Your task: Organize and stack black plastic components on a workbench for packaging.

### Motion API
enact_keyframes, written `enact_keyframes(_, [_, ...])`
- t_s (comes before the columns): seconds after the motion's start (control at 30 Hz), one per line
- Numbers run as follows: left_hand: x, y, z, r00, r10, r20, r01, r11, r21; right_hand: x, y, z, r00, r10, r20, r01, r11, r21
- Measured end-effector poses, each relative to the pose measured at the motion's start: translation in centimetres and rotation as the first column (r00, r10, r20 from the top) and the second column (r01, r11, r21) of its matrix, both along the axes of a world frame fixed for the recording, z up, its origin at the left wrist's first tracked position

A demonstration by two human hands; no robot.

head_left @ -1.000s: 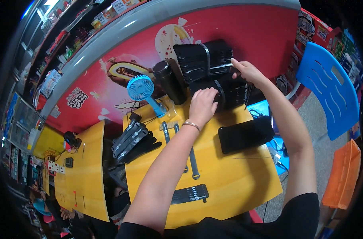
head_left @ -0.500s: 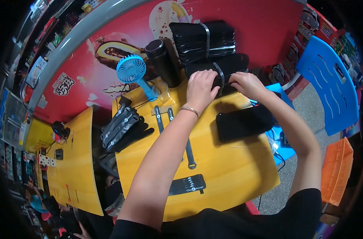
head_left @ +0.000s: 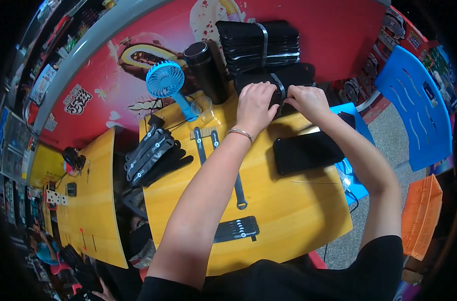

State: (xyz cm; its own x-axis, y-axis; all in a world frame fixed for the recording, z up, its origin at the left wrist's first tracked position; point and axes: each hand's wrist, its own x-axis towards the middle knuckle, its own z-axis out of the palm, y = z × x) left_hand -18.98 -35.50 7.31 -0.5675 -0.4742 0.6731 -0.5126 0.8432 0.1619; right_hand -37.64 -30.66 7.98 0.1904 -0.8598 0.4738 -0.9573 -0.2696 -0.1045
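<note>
- The black bundle point(head_left: 283, 80) is flat and dark, with a shiny strap point(head_left: 279, 86) around its middle, and lies at the far edge of the yellow tabletop point(head_left: 283, 210).
- The left hand point(head_left: 255, 100) presses on it, fingers curled.
- The right hand point(head_left: 307, 99) pinches the strap.
- A bigger black stack point(head_left: 261, 41) sits just behind.
- A blue fan point(head_left: 166, 83) stands to the left.

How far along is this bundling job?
One strapped stack of black pieces already stands at the back. Both hands, left hand and right hand, are on a second bundle with a strap around it. Loose straps and a pile of black pieces on the yellow table look unused, so roughly midway.
</note>
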Motion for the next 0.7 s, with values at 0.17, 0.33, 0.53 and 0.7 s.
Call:
enact_keyframes(0.17, [-0.20, 0.17, -0.01, 1.000, 0.001, 0.015, -0.001, 0.999, 0.034, -0.13, -0.17, -0.55, 0.998, -0.050, -0.032, 0.048, 0.998, -0.039])
enact_keyframes(0.33, [0.02, -0.01, -0.07, 1.000, 0.021, 0.003, -0.021, 1.000, 0.011, 0.64, 0.00, -0.31, 0.995, -0.089, -0.041, 0.088, 0.996, -0.034])
enact_keyframes(0.53, [-0.05, 0.08, -0.10, 1.000, 0.019, 0.009, -0.019, 1.000, 0.023, 0.49, 0.26, -0.46, 0.997, -0.064, -0.033, 0.063, 0.998, -0.010])
enact_keyframes(0.7, [0.03, 0.10, 0.00, 0.999, 0.018, 0.029, -0.020, 0.999, 0.037, 0.68, -0.27, -0.51, 0.995, -0.074, -0.066, 0.073, 0.997, -0.023])
